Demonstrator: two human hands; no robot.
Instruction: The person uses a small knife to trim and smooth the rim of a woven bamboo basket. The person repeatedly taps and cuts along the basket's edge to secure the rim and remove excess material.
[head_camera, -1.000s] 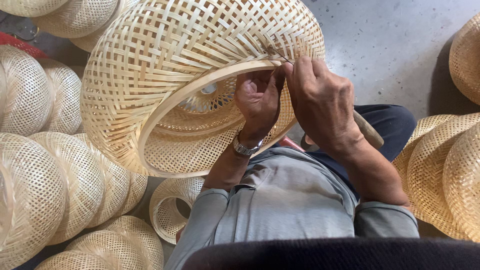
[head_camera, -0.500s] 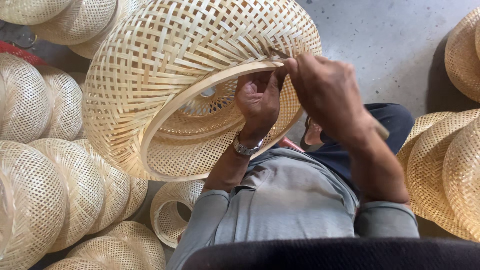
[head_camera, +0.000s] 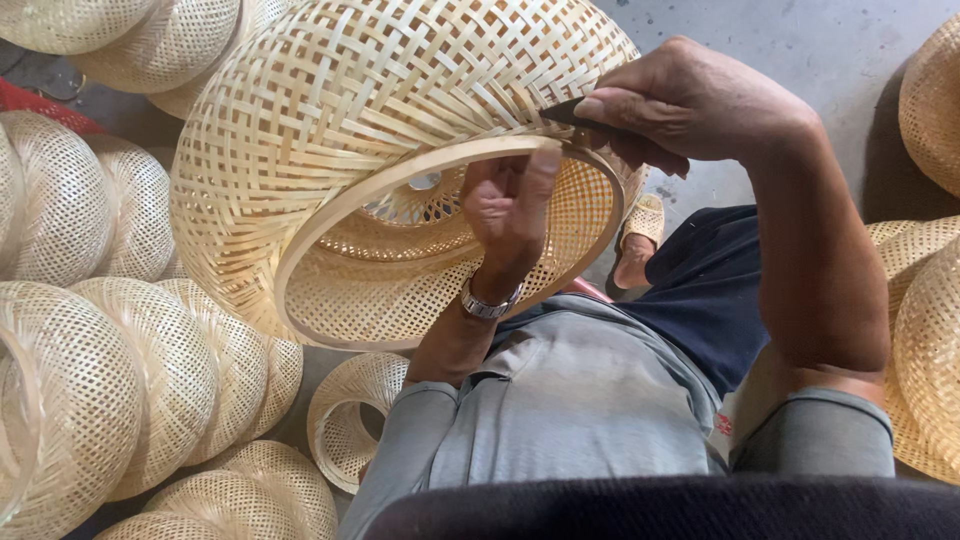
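Filling the upper middle of the frame, the woven bamboo shade (head_camera: 380, 130) sat tilted on the person's lap with its round opening turned down and towards them. Its body looked fully woven: the lattice ran unbroken over the dome, and a smooth bent hoop (head_camera: 330, 215) already ringed the mouth. What seemed left was the edge itself, since loose strip ends (head_camera: 505, 105) fanned out past the hoop at the upper right of the opening, untrimmed and untucked, while the hoop's lower left run looked clean. So I judged the work to be at the finishing of the rim, with that stretch at least still to do; the far side of the shade was hidden from me.

The left hand (head_camera: 510, 205) reached up inside the opening, fingers curled and thumb pressed against the hoop's inner side, steadying it. The right hand (head_camera: 690, 100) came in from the upper right, closed tight on a dark slim tool (head_camera: 570, 112) whose tip met the rim among the loose ends; I could not tell what kind of blade or point it had.

Around them, finished-looking shades (head_camera: 90, 380) were stacked down the left of the frame, more (head_camera: 925, 350) stood at the right edge, and a smaller one (head_camera: 345, 420) lay below the lap on the grey concrete floor (head_camera: 800, 50)
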